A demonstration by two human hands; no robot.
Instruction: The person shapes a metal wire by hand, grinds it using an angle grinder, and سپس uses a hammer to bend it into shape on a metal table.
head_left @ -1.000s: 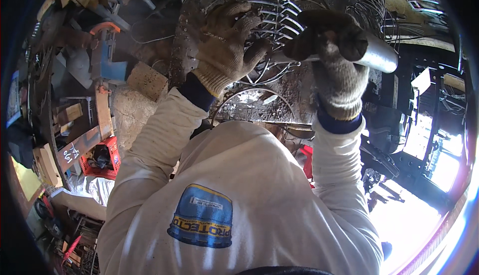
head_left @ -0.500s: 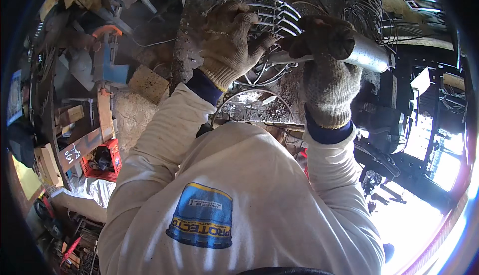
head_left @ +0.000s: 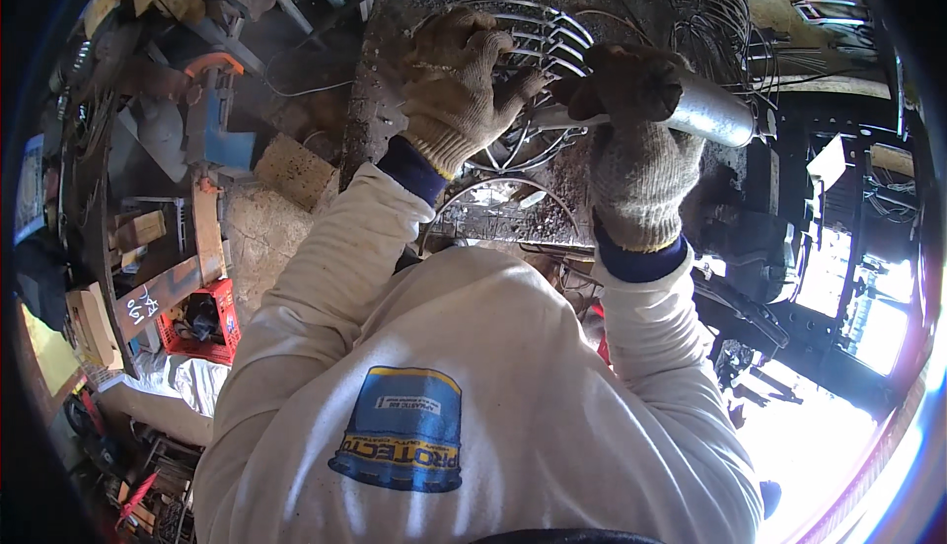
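Note:
My left hand (head_left: 456,90), in a dirty knitted work glove, curls over the left side of a frame of curved, light metal rods (head_left: 543,41). Its thumb and forefinger reach right across the rods. My right hand (head_left: 641,145), gloved with blackened fingers, is closed around a thick silvery metal cylinder (head_left: 718,113) that sticks out to the right. A slimmer metal bar passes from under this hand toward the frame; its join to the cylinder is hidden. A thin rod hoop (head_left: 503,182) curves at the near side of the frame.
The dark, gritty worktable (head_left: 380,71) lies beneath the frame. Bundled wire rods (head_left: 715,11) lie at the back right. To the left are a blue metal clamp-like piece (head_left: 217,130), a brownish block (head_left: 294,171) and a red crate (head_left: 212,322). Dark machinery (head_left: 745,248) stands at right.
My right hand and the silvery cylinder have shifted slightly left. My left hand stays almost in place on the rod frame.

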